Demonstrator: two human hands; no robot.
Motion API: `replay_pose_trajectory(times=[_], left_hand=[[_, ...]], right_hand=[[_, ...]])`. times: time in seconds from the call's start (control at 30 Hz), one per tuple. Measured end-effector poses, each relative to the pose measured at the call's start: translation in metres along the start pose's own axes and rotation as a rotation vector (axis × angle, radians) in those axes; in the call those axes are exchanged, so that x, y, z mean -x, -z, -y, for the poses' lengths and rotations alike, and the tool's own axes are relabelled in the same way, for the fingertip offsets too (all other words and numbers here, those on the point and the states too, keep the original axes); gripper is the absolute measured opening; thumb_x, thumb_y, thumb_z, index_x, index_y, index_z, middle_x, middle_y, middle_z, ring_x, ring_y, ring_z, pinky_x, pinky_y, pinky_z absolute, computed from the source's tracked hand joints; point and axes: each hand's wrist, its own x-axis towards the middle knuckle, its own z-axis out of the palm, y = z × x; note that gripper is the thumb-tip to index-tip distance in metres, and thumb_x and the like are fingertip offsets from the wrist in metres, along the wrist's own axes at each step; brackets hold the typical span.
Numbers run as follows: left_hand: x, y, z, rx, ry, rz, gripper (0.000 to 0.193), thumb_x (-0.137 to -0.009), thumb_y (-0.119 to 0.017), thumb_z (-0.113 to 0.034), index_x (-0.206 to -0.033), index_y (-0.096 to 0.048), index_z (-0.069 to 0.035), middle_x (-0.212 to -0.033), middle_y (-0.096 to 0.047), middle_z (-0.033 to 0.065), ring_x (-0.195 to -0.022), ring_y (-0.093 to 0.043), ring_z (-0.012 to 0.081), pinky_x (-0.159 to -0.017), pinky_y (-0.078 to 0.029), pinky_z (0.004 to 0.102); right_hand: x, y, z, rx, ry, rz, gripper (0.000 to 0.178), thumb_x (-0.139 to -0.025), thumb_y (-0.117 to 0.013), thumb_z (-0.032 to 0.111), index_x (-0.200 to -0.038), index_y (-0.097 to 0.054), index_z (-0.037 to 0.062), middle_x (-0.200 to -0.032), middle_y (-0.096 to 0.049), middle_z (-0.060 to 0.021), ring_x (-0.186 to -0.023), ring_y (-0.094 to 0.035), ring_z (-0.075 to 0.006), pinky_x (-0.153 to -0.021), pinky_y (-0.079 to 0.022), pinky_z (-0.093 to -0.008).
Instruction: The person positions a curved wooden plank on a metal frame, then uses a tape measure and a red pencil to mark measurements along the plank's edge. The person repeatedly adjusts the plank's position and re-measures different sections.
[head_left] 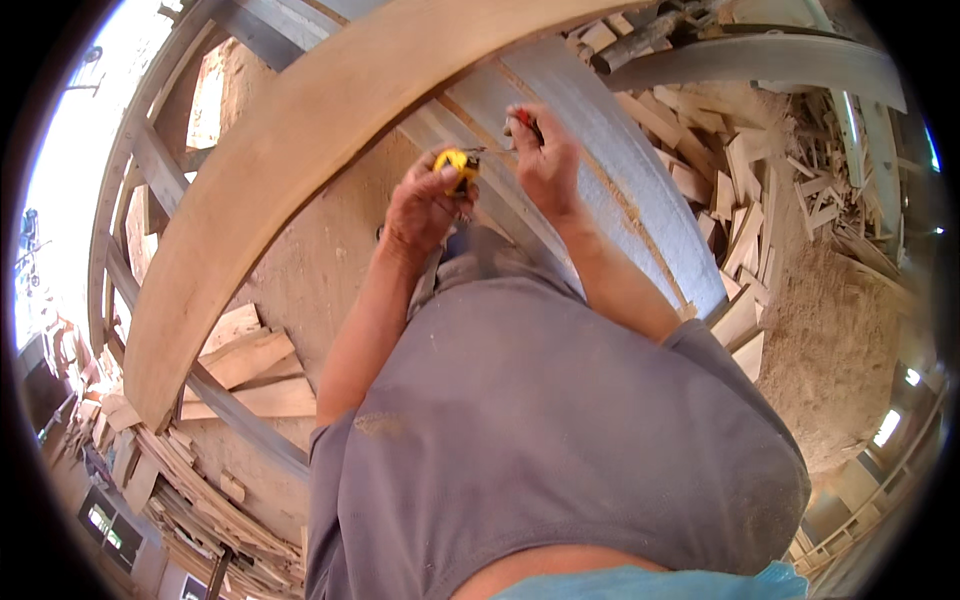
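My left hand (pixel 420 205) is wrapped round a yellow and black tape measure (pixel 458 168), held up in front of my body. In my right hand (pixel 547 165) is a small tool with a red and black handle (pixel 524 120), gripped in a closed fist. A thin metal piece runs from beneath that fist toward the tape measure; it looks like a screwdriver's shaft, but its tip is too small to make out. Both hands are above a grey metal machine table (pixel 620 170), close to each other.
A long curved wooden board (pixel 290 130) arches across the front and left. Offcuts (pixel 735 200) are heaped at the right, more boards (pixel 250 365) lie at the left, and long strips (pixel 215 500) are stacked at the lower left. Sawdust covers the floor (pixel 830 350).
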Motion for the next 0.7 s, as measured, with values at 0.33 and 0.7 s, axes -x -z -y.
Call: replay_pose_trajectory(times=[0.33, 0.7], left_hand=[[0.016, -0.033, -0.028, -0.566, -0.199, -0.175, 0.058, -0.080, -0.079, -0.011, -0.131, -0.057, 0.002, -0.108, -0.065, 0.0092, -0.081, -0.065, 0.0144, -0.065, -0.054, 0.0253], [0.060, 0.014, -0.047, -0.842, -0.152, -0.394, 0.039, -0.083, -0.071, -0.021, -0.115, -0.067, 0.002, -0.082, -0.065, 0.0060, -0.066, -0.061, 0.0143, -0.059, -0.048, 0.0273]], right_hand=[[0.015, -0.024, 0.008, -0.491, -0.568, 0.291, 0.016, -0.092, -0.072, 0.015, -0.087, -0.062, 0.0041, -0.071, -0.059, 0.0004, -0.062, -0.054, -0.0059, -0.053, -0.043, -0.0225], [0.012, -0.031, 0.022, -0.696, -0.774, 0.516, 0.014, -0.089, -0.074, 0.018, -0.087, -0.066, 0.0066, -0.077, -0.062, -0.0010, -0.064, -0.052, -0.0069, -0.052, -0.037, -0.0220]])
